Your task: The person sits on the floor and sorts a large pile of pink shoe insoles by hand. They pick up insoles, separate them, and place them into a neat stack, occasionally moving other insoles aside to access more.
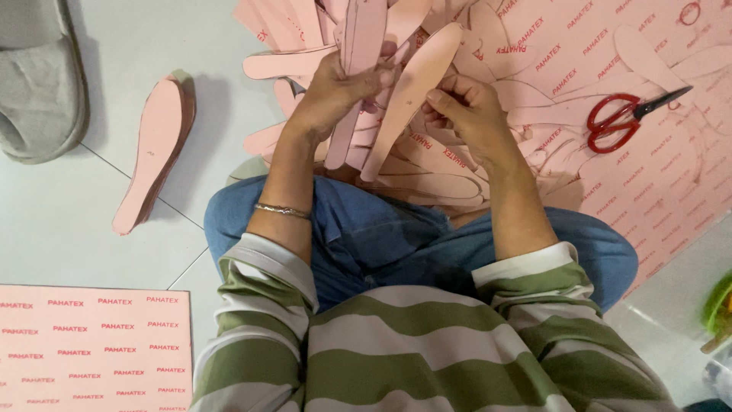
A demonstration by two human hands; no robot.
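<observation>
From the head camera, near the top middle, the left hand (335, 88) grips a bunch of pink insoles (358, 38). The right hand (469, 111) pinches one pink insole (412, 91) between thumb and fingers. It looks like gathering cut shapes; adding this one calls for lining up edges.

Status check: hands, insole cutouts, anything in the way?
Left hand grips a bundle of pink insole cutouts. Right hand pinches a single insole. Red scissors lie aside, nothing in the way.
</observation>
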